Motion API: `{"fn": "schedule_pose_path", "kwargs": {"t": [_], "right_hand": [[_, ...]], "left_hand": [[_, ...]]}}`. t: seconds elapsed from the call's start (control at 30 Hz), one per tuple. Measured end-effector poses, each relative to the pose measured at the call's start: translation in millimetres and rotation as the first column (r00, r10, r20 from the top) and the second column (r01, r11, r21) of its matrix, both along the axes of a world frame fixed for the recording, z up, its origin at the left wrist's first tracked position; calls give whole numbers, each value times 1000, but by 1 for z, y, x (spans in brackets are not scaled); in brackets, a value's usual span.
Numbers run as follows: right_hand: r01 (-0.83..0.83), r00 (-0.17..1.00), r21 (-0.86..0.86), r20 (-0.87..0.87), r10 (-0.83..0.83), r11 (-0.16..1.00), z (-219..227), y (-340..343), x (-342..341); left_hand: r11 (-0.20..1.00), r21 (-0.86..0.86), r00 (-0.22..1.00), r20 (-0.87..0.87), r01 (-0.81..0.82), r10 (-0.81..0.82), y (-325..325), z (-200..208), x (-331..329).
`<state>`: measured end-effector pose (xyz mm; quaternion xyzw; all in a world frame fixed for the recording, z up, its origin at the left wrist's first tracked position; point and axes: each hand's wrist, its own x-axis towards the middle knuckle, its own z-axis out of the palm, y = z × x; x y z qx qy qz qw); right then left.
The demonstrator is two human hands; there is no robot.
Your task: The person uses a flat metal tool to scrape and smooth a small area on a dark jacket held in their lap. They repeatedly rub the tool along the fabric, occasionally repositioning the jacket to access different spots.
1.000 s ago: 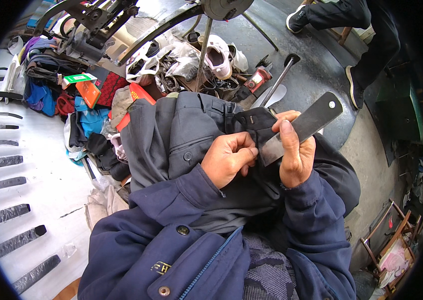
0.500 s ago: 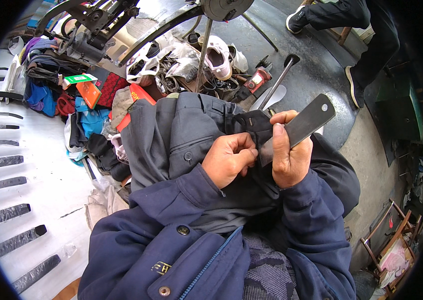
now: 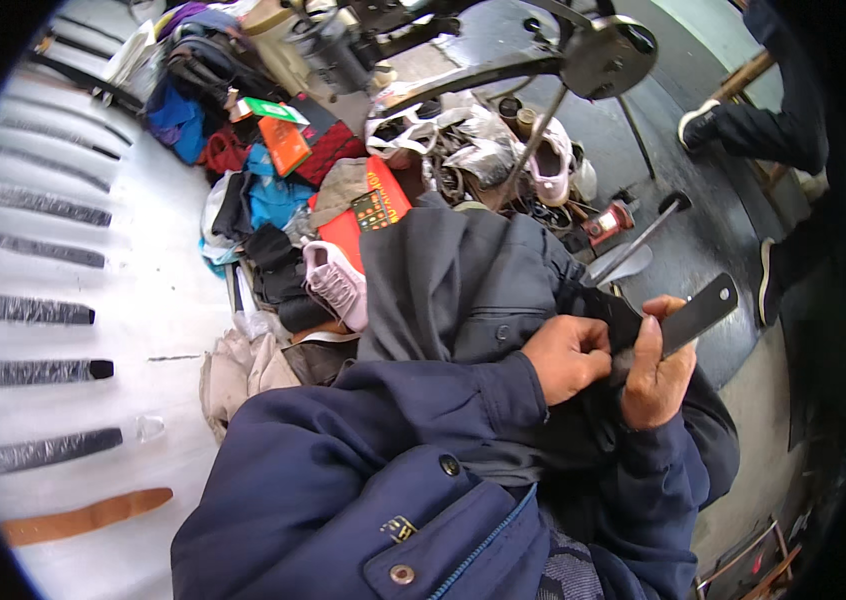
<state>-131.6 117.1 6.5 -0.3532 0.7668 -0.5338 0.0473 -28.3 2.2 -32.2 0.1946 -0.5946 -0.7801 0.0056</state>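
Note:
A pair of dark grey trousers (image 3: 453,260) lies bunched over my lap, its buttoned back pocket facing up. My left hand (image 3: 565,357) is closed in a pinch on the dark cloth near the waistband. Close beside it, my right hand (image 3: 655,385) grips a flat dark metal blade (image 3: 703,315) with a round hole at its upper end. The thumb lies along the blade, which slants down toward the cloth between my hands. Its lower end is hidden behind my fingers.
Left, wrapped dark strips (image 3: 33,373) and a brown strap (image 3: 88,515) lie on a white sheet. Ahead are a pink shoe (image 3: 336,285), a red box (image 3: 383,195), bagged shoes (image 3: 483,140) and a machine's round metal part (image 3: 608,58). A person's leg (image 3: 773,135) is at right.
The view has swung left, so my hands and the trousers appear farther right and more of the white sheet shows. Both hands keep their grip, the blade still in the right.

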Motion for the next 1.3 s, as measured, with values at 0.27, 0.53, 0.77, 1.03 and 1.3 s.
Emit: {"fn": "schedule_pose_path", "kwargs": {"t": [0.27, 0.53, 0.77, 1.03, 1.3], "right_hand": [[22, 999, 2, -41, -22, 1000, -8, 3, -1], [30, 1000, 53, 2, -30, 998, -11, 5, -5], [43, 995, 26, -97, -40, 999, -11, 3, -4], [18, 1000, 58, 21, -19, 998, 1, 4, -5], [106, 986, -83, 139, -93, 991, -2, 4, -9]], "left_hand": [[1000, 0, 999, -40, -26, 26, 8, -4, -5], [995, -55, 996, -39, -81, 79, 10, 2, -3], [990, -123, 998, -30, -65, 61, 8, 2, -4], [984, -169, 997, -57, -55, 46, 5, 3, -3], [958, 279, 997, 25, 63, -73, -9, 11, -2]]}}
